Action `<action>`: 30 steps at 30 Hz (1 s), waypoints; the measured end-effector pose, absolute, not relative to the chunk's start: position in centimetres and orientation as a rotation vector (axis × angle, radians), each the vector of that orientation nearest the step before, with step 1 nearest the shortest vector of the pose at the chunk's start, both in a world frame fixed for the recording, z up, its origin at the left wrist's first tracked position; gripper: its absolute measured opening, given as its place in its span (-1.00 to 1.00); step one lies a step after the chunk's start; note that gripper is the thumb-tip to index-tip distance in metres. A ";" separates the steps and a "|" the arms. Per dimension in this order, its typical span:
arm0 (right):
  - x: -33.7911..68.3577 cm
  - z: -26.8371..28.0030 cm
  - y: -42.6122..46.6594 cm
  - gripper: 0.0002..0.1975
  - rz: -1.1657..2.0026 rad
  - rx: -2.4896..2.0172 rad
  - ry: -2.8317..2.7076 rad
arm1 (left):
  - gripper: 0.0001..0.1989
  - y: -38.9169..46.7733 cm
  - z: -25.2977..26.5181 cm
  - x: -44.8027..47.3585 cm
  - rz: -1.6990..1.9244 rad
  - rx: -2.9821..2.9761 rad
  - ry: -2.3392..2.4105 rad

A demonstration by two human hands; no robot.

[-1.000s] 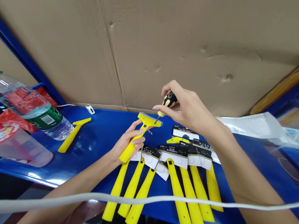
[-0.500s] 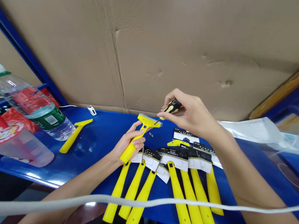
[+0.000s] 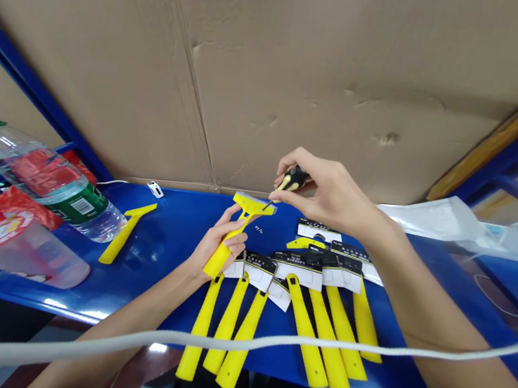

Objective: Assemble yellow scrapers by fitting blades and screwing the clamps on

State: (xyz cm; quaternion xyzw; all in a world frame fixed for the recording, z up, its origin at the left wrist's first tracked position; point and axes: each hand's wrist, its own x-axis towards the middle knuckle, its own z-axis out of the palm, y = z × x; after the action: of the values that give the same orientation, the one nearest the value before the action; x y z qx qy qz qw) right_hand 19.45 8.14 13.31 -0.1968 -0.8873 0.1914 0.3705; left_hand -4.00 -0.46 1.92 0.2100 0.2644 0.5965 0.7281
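Observation:
My left hand (image 3: 219,240) is wrapped round the handle of a yellow scraper (image 3: 218,259), holding it head-up over the blue shelf. In my right hand (image 3: 312,179) is a screwdriver (image 3: 291,179) with a black and cream handle. Its shaft meets the right end of the scraper's head; whether the tip sits in a screw is too small to tell. Several yellow scraper handles (image 3: 309,331) lie below and to the right, with black-and-white cards (image 3: 299,268) at their upper ends. Another yellow scraper (image 3: 123,235) rests alone on the left.
On the left lean a large water bottle (image 3: 78,196) and a plastic cup (image 3: 46,253) with a red straw. A small white object (image 3: 155,189) lies at the back. Cardboard (image 3: 276,80) walls the rear. A white cable (image 3: 266,344) crosses the foreground. Clear plastic (image 3: 454,223) lies right.
The whole view has shifted slightly, so everything sits a little further left. Both hands keep their hold, with the screwdriver still against the scraper's head.

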 end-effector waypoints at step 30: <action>19.2 13.1 8.1 -0.69 0.509 -0.469 -2.363 | -0.49 -0.3 1.9 -4.3 1.306 0.455 0.545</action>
State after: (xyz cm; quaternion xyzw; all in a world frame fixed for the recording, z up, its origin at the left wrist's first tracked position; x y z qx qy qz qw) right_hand 19.22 8.07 13.10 -0.1797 -0.9048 0.1949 0.3333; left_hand -4.27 -0.35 1.85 0.2070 0.2483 0.5944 0.7363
